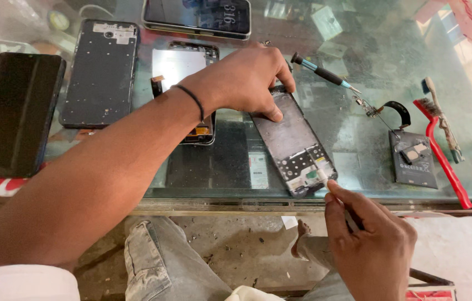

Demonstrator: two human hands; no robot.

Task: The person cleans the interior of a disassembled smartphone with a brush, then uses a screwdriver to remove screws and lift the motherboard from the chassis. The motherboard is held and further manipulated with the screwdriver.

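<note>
Nearest, the right hand pinches a small white-tipped tool at the near end of the stripped phone frame on the glass surface; light, controlled strokes seem best. Farther off, the left hand presses the frame's far end flat, and should hold firm so nothing slides.

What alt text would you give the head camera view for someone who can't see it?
A person's left hand steadies an opened phone frame on a glass counter while the right hand touches a small white tool to its lower end. Other phones, a screwdriver and brushes surround it.
</note>
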